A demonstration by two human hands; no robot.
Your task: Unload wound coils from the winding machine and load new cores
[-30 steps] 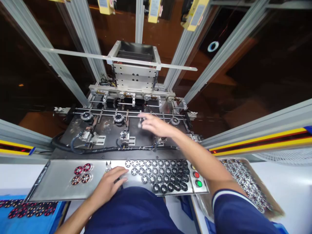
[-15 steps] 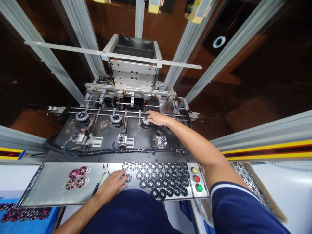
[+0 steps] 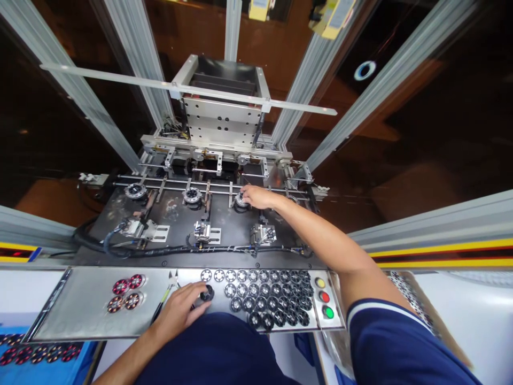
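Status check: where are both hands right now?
Right hand on third fixture's core. Left hand pinching black core on steel tray. Pliers beside it.

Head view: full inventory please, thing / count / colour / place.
steel tray: one, silver, along the near edge of the machine
black stator rings: many, too many to count, black with pale centres, right half of the tray
red wound rings: four, red and copper, left part of the tray
cutters: one, green handles, on the tray beside the left hand
buttons: three, yellow, red, green, right end of the tray
fixtures: at least three in a row, metal, on the black machine bed
blue bin: one, holds more red rings, lower left
perforated tray: one, silver, far right
left hand: on a black ring at the tray
right hand: on the third fixture
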